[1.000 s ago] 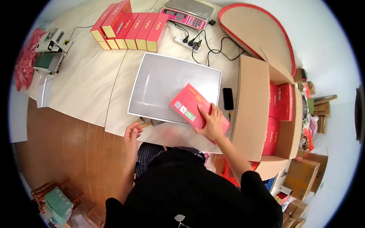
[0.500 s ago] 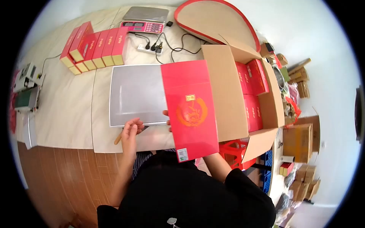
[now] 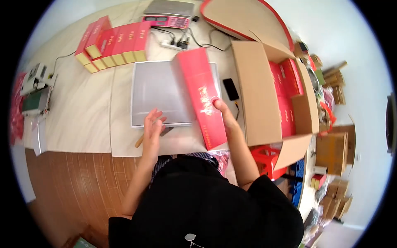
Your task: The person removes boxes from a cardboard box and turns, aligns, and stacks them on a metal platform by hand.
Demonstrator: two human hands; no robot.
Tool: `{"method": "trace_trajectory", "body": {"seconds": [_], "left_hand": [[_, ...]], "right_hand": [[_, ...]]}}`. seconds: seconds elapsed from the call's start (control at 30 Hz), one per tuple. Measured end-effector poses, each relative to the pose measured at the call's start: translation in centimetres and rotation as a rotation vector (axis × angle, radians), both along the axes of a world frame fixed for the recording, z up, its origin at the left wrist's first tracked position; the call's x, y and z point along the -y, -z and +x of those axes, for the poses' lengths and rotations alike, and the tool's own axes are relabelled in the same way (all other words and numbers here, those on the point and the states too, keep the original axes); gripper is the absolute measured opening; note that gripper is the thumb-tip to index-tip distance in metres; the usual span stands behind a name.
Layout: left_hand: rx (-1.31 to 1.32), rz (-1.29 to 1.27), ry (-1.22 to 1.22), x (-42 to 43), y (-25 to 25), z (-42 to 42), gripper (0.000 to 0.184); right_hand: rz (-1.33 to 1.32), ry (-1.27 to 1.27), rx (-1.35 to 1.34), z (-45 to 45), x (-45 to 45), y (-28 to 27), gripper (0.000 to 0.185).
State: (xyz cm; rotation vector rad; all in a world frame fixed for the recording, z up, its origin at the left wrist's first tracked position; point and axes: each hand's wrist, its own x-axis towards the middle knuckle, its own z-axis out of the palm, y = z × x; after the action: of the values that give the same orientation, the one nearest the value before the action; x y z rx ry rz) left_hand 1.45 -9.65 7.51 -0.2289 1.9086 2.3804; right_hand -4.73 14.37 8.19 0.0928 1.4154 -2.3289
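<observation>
My right hand (image 3: 225,112) grips a long red gift box (image 3: 201,97) with gold lettering, thumb on the near face and the other fingers hidden behind it. The box is tilted above a grey, white-edged tray-like panel (image 3: 155,89) lying on the table. My left hand (image 3: 154,124) is over the panel's near left corner, fingers apart and curled, with nothing visible in it. Partly behind that hand lies a knife (image 3: 139,141) with a wooden handle.
Several red boxes (image 3: 128,39) stand in a row at the back left. An open carton (image 3: 258,95) with red boxes inside stands right. A scale (image 3: 167,21), a power strip (image 3: 175,43) and a black phone (image 3: 231,89) are on the table. A red stool (image 3: 266,159) is below.
The red box has turned from its broad face to a narrow lettered side, and my right thumb now shows on it. The phone has come into sight. The view has shifted slightly.
</observation>
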Motion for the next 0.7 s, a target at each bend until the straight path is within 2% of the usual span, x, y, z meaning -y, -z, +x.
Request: {"method": "trace_trajectory", "body": {"seconds": [0.03,0.07,0.13,0.2,0.27,0.43,0.6,0.7], "left_hand": [[0.028,-0.034,-0.041,0.7,0.9,0.1,0.047],[0.024,-0.033,-0.08,1.5,1.6,0.3,0.047],[0.121,-0.016,-0.062,3.0,3.1,1.0,0.039],[0.126,0.013,-0.127,4.1,4.2,2.0,0.033],[0.199,-0.034,-0.132,5.2,4.7,3.5,0.029],[0.324,-0.018,-0.332,7.8,6.9,7.2,0.029],[0.37,0.017,-0.496,8.9,7.6,8.8,0.03],[0.347,0.039,-0.518,8.8,7.5,8.7,0.03]], "right_hand": [[0.462,-0.011,-0.247,-2.1,-0.4,0.9,0.084],[0.952,0.091,-0.601,-3.5,-0.3,1.9,0.088],[1.596,0.147,-0.758,-4.3,1.4,3.0,0.09],[1.655,0.158,-0.876,-6.0,1.8,5.9,0.09],[1.736,0.178,-0.8,-6.7,2.5,7.5,0.089],[1.811,0.19,-0.822,-8.3,6.2,8.0,0.084],[1.791,0.227,-0.904,-10.9,11.7,9.3,0.082],[1.726,0.228,-0.836,-12.1,15.3,9.6,0.086]]}}
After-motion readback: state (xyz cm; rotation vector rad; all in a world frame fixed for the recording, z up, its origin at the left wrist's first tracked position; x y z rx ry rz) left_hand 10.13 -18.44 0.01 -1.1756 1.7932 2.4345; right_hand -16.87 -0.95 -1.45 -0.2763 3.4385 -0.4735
